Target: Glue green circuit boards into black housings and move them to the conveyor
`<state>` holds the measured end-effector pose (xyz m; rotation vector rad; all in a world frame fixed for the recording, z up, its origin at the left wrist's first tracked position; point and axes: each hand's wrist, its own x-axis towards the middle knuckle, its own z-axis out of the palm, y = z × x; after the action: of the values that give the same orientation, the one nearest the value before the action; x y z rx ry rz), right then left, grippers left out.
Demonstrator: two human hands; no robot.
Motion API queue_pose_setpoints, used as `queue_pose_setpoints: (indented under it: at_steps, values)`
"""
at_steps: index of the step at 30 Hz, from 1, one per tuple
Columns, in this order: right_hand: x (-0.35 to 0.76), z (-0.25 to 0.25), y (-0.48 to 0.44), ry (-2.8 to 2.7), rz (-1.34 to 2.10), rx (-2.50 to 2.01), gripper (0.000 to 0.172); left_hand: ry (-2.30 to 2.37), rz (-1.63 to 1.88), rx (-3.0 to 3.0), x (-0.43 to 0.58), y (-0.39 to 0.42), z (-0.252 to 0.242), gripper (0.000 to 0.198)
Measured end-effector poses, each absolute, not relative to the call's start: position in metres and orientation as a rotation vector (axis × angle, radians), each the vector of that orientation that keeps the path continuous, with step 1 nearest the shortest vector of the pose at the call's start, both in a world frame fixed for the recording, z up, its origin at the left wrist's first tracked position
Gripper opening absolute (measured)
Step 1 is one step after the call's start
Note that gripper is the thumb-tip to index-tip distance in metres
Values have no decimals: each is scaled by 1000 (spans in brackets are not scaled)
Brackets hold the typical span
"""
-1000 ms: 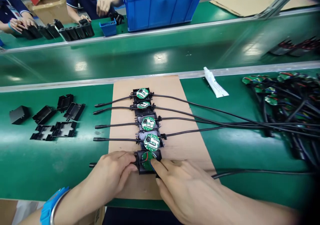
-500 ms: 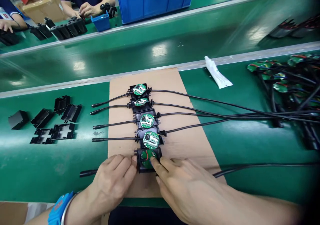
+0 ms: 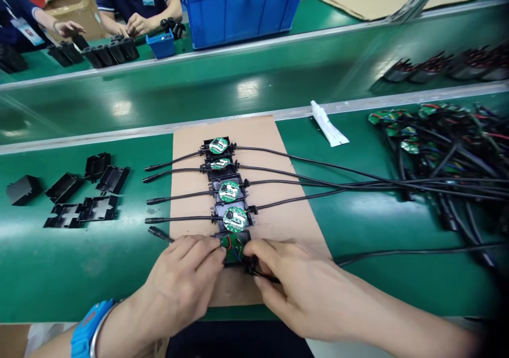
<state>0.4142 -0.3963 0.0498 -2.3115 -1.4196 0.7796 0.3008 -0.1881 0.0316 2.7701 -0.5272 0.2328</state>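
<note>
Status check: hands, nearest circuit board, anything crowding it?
Left hand at left side of nearest black housing. Right hand at its right, black cable between thumb and fingers. Green circuit board in housing, wires showing. Next board close beyond.

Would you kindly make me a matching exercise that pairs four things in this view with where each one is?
Things
1. White tube
2. Blue wristband
3. Nearest green circuit board
4. Loose black cases

Places
A. On the green table, left of the cardboard sheet
B. Between the left hand and the right hand
C. On the green table, right of the cardboard sheet
D. Around the left wrist

Right pairs: 1-C, 2-D, 3-B, 4-A
</note>
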Motion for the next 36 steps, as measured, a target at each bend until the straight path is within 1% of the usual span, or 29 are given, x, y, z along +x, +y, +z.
queue_pose_setpoints:
  at_steps: [2,5,7,10,14,16,18,21,23,29,36]
  values:
    - [414,53,-399,-1374,803,-2335,11,-661,150,2724,303,-192,26,28]
    - [412,53,-401,-1381,747,-2375,7,-800,57,2722,305,-193,18,30]
    - [412,52,-402,-1409,759,-2356,10,-811,8,2724,304,-193,15,32]
    - [414,46,-402,-1518,736,-2211,15,-804,-67,2709,304,-192,13,31]
    - [420,27,-403,-1632,285,-2154,19,-775,-106,2672,304,-192,13,28]
    - [423,17,-404,-1599,162,-2197,20,-752,-91,2668,304,-192,13,29]
    - [426,12,-407,-1576,170,-2233,23,-742,-71,2673,305,-193,15,35]
    - [427,10,-408,-1627,188,-2251,24,-748,-69,2704,307,-196,18,53]
    - [426,11,-407,-1704,171,-2230,23,-744,-104,2723,309,-200,20,61]
    - [427,14,-400,-1850,212,-2245,21,-685,-150,2819,312,-214,21,57]
    - [438,18,-408,-1527,259,-2162,23,-672,-94,2838,305,-211,14,67]
